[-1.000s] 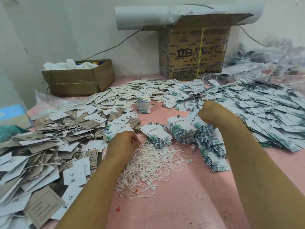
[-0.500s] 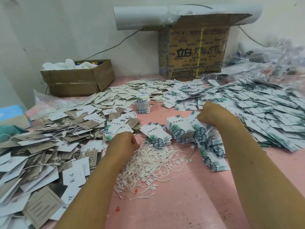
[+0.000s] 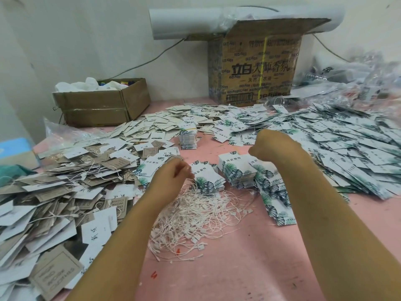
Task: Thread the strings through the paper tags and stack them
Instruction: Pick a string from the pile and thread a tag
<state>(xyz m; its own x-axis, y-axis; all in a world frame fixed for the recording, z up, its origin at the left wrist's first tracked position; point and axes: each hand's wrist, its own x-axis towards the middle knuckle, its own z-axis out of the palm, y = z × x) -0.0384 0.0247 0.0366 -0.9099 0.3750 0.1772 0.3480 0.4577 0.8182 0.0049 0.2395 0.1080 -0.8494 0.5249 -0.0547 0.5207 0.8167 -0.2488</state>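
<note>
Left hand point(image 3: 173, 177) pinches strings point(image 3: 195, 213) atop their loose pile. Right hand point(image 3: 269, 144) curls above the stacked tags point(image 3: 234, 174); I cannot tell whether it holds anything.

White strings point(image 3: 201, 216) lie on a pink table point(image 3: 238, 268) beside white tags point(image 3: 236, 170) printed with green leaves.

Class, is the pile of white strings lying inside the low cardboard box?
No, the white strings lie loose on the pink table, apart from the low cardboard box at back left.
</note>
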